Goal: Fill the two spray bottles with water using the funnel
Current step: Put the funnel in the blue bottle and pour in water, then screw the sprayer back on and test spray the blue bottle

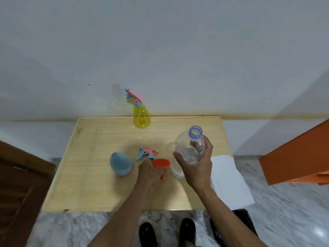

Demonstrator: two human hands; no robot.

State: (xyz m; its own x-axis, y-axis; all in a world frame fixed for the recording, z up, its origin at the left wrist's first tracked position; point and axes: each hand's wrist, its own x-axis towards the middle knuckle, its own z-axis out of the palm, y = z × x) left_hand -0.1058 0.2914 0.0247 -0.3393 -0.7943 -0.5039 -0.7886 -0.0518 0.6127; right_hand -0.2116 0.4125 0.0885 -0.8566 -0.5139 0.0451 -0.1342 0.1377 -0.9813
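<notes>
My right hand (196, 167) clamps its grip on the clear, label-free water bottle (190, 147); my left hand (151, 172) grips the orange funnel (160, 163) above the surface (92, 175).

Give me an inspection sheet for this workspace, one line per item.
Surface: light wooden table against the wall.
Job's things: yellow spray bottle upright at the back, sprayer on; blue spray bottle open-necked; its loose sprayer head lies beside it; orange funnel.
Clutter: white paper sheets at the table's right edge.
Grippers: left hand holds the funnel; right hand holds an uncapped clear water bottle.
Cables: nothing seen.
Surroundings: marble floor, orange furniture on the right.
</notes>
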